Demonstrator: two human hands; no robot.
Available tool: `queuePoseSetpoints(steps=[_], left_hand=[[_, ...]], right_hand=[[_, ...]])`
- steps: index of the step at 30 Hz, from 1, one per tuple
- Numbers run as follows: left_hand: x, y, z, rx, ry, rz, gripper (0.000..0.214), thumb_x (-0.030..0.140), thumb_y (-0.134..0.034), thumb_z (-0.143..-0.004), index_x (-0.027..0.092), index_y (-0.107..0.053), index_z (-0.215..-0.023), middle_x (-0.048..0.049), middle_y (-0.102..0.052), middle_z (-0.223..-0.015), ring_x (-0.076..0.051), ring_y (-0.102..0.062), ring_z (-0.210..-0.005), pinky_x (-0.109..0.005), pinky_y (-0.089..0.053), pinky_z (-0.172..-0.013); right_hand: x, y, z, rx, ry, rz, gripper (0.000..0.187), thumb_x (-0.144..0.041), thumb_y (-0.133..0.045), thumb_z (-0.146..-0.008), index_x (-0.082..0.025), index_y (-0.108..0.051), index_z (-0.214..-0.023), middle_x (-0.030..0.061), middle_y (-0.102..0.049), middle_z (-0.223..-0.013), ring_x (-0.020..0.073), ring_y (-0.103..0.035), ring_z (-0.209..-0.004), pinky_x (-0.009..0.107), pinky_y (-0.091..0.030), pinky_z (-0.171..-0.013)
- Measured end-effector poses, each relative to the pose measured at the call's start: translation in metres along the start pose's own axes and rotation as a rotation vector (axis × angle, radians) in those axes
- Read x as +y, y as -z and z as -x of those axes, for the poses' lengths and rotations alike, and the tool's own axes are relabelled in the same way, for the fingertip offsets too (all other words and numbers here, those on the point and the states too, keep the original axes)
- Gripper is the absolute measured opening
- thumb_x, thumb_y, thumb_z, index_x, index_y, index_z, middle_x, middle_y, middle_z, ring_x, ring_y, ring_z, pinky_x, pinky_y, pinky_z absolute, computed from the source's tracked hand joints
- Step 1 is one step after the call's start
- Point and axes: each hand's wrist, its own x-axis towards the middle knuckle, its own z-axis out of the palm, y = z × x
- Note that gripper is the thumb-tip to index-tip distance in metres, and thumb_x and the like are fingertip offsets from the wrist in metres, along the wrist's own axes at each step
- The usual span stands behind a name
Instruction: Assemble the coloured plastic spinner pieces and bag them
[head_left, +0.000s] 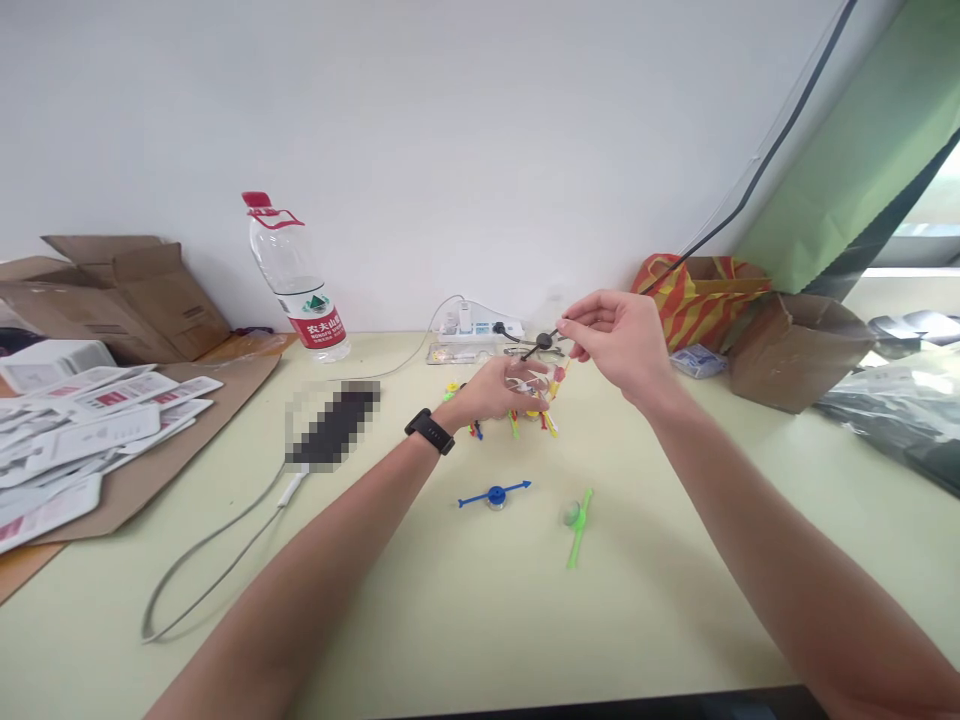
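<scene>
My right hand [619,335] pinches a black arrow spinner [545,342] by one end, holding it above the table. Its other end reaches down toward my left hand [499,390], which wears a black band on the wrist. The fingers of that left hand are spread and curved over a pile of coloured arrow spinners [553,425], which it partly hides; I cannot tell whether it touches them. Nearer to me lie a blue arrow spinner [496,496] with a clear base and a light green arrow spinner [578,525] tipped on its side.
A water bottle [319,315] stands by the wall, left of a white power strip [480,330]. A blurred-out dark device [337,425] trails a cable. Cardboard boxes and printed packets [112,430] lie left; a striped bag [694,310] and a brown box [795,350] stand right.
</scene>
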Motion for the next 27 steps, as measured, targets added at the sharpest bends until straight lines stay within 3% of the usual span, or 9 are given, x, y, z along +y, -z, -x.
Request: queuePoseSetpoints(steps=[2, 4, 8, 13, 16, 21, 23, 27], left_hand=[[0.003, -0.004, 0.000, 0.001, -0.005, 0.007, 0.055, 0.041, -0.088, -0.073, 0.021, -0.074, -0.123, -0.0105, -0.077, -0.105, -0.028, -0.070, -0.106, -0.033, -0.056, -0.080], [0.005, -0.007, 0.000, 0.006, -0.005, 0.028, 0.054, 0.042, -0.089, -0.073, 0.019, -0.074, -0.120, -0.0108, -0.077, -0.104, -0.028, -0.070, -0.107, -0.033, -0.056, -0.080], [0.006, -0.011, 0.000, -0.045, -0.017, 0.102, 0.047, 0.039, -0.087, -0.075, 0.017, -0.073, -0.114, -0.0084, -0.076, -0.101, -0.022, -0.071, -0.088, -0.032, -0.055, -0.076], [0.008, -0.009, 0.001, -0.001, -0.034, 0.164, 0.043, 0.037, -0.086, -0.076, 0.018, -0.074, -0.113, -0.0041, -0.072, -0.089, -0.019, -0.068, -0.082, -0.031, -0.054, -0.077], [0.007, -0.009, 0.000, 0.025, -0.015, 0.244, 0.048, 0.037, -0.088, -0.075, 0.018, -0.073, -0.117, -0.0039, -0.071, -0.089, -0.018, -0.068, -0.083, -0.032, -0.054, -0.079], [0.003, -0.009, 0.000, -0.061, -0.016, 0.309, 0.056, 0.035, -0.090, -0.073, 0.017, -0.070, -0.122, -0.0076, -0.074, -0.096, -0.021, -0.072, -0.091, -0.034, -0.056, -0.082], [0.002, -0.008, 0.001, -0.123, 0.031, 0.262, 0.057, 0.035, -0.092, -0.071, 0.018, -0.070, -0.121, -0.0101, -0.076, -0.100, -0.024, -0.073, -0.093, -0.035, -0.057, -0.081], [0.000, -0.006, 0.004, -0.234, 0.115, 0.215, 0.055, 0.038, -0.091, -0.072, 0.018, -0.070, -0.118, -0.0139, -0.078, -0.104, -0.026, -0.076, -0.093, -0.038, -0.058, -0.083]], right_hand=[[-0.001, -0.003, 0.003, -0.018, -0.030, 0.050, 0.024, -0.040, -0.080, -0.077, -0.018, -0.073, -0.085, 0.0074, -0.076, -0.080, 0.0172, -0.065, -0.055, 0.029, -0.053, -0.046], [-0.003, -0.004, 0.005, -0.047, -0.027, 0.099, 0.022, -0.039, -0.079, -0.078, -0.019, -0.074, -0.084, 0.0083, -0.078, -0.083, 0.0195, -0.068, -0.062, 0.030, -0.053, -0.050], [-0.011, -0.005, 0.009, -0.171, 0.022, 0.215, 0.020, -0.039, -0.069, -0.087, -0.020, -0.075, -0.090, 0.0067, -0.077, -0.081, 0.0227, -0.072, -0.072, 0.032, -0.054, -0.061], [-0.019, 0.002, 0.008, -0.288, 0.046, 0.397, 0.037, -0.057, -0.058, -0.095, -0.023, -0.071, -0.106, 0.0055, -0.077, -0.089, 0.0209, -0.070, -0.068, 0.031, -0.049, -0.060], [-0.015, 0.016, 0.003, -0.290, 0.107, 0.506, 0.034, -0.055, -0.061, -0.094, -0.023, -0.070, -0.097, 0.0054, -0.076, -0.094, 0.0206, -0.068, -0.070, 0.032, -0.048, -0.064], [-0.010, 0.037, -0.004, -0.384, 0.232, 0.504, 0.018, -0.038, -0.062, -0.094, -0.023, -0.068, -0.087, 0.0036, -0.075, -0.087, 0.0221, -0.069, -0.080, 0.033, -0.050, -0.071], [-0.013, 0.041, -0.005, -0.349, 0.286, 0.480, 0.016, -0.036, -0.063, -0.093, -0.023, -0.068, -0.084, 0.0042, -0.074, -0.086, 0.0229, -0.068, -0.081, 0.034, -0.051, -0.073], [-0.024, 0.047, -0.004, -0.131, 0.388, 0.429, 0.013, -0.035, -0.063, -0.092, -0.026, -0.067, -0.084, 0.0049, -0.073, -0.089, 0.0245, -0.067, -0.083, 0.037, -0.053, -0.075]])
